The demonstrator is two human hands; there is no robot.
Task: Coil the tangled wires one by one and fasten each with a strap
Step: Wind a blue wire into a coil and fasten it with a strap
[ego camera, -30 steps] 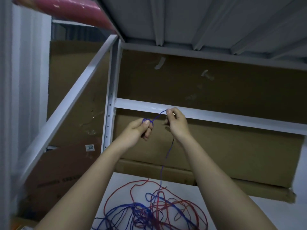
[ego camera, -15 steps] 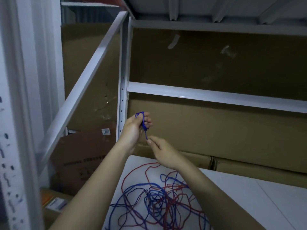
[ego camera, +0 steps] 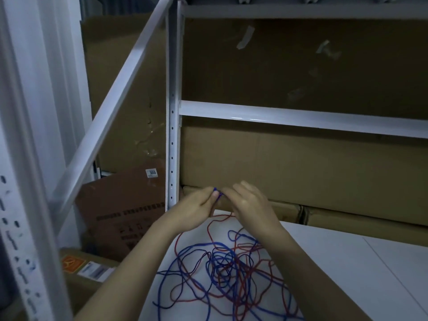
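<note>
Blue wire point(ego camera: 215, 190): small coil start pinched in left hand point(ego camera: 194, 210) fingertips, held above back edge of white table point(ego camera: 347, 262). Right hand point(ego camera: 251, 202) just beside, fingers curled at same wire; exact grip on it unclear. Rest in blue/red tangle point(ego camera: 227, 272) on table below. Step, by my read: winding first wire. Next: feed more slack, free snags from red. No strap visible. Shelf post point(ego camera: 172, 112) close behind hands; open table to right.

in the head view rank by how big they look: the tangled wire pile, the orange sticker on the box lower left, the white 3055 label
1. tangled wire pile, by far the largest.
2. orange sticker.
3. white 3055 label, smallest, though it sits farther from the camera, so the true order is unsure.
</note>
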